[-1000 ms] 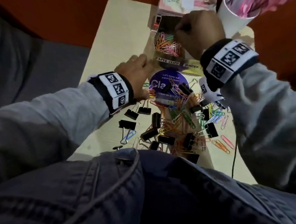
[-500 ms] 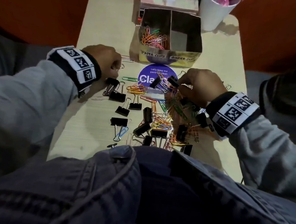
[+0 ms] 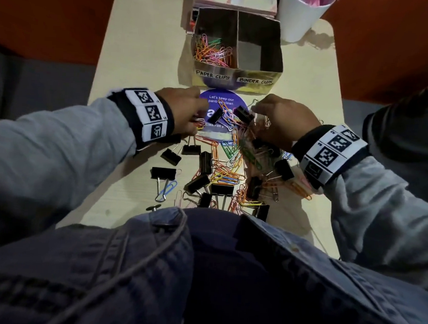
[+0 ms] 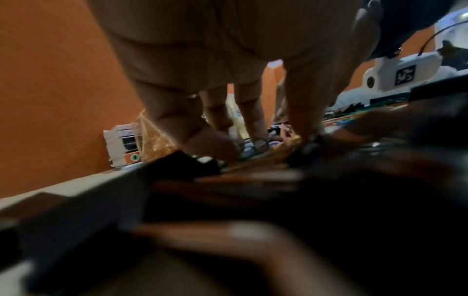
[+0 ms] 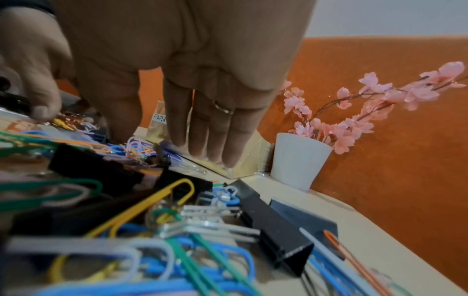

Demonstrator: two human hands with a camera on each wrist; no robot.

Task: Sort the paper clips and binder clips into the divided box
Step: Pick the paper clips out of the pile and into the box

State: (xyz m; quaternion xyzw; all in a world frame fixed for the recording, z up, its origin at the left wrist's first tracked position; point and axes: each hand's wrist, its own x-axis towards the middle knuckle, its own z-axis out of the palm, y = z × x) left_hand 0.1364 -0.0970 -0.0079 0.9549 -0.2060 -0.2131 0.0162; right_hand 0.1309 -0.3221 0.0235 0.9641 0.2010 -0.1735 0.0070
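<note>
Head view: left hand [image 3: 183, 110], fingers down on paper clips [image 3: 202, 123], grip unclear; binder clip [image 3: 215, 115] between the hands, slanting; right hand [image 3: 282, 123], fingers straight on the pile. Box [image 3: 237, 80] lies just beyond both, binder side nearer the right.

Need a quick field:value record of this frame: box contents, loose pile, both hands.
box: divided box at the table's far end, labelled PAPER CLIPS and BINDER CLIPS
paper clip side: coloured paper clips inside
binder clip side: no clips visible
pile: mixed paper clips and black binder clips loose on the table, partly over a purple sticker
left hand: fingers down in the pile's left edge; grip unclear
right hand: fingers straight, down at the pile's far right
other: white cup with pink flowers
</note>
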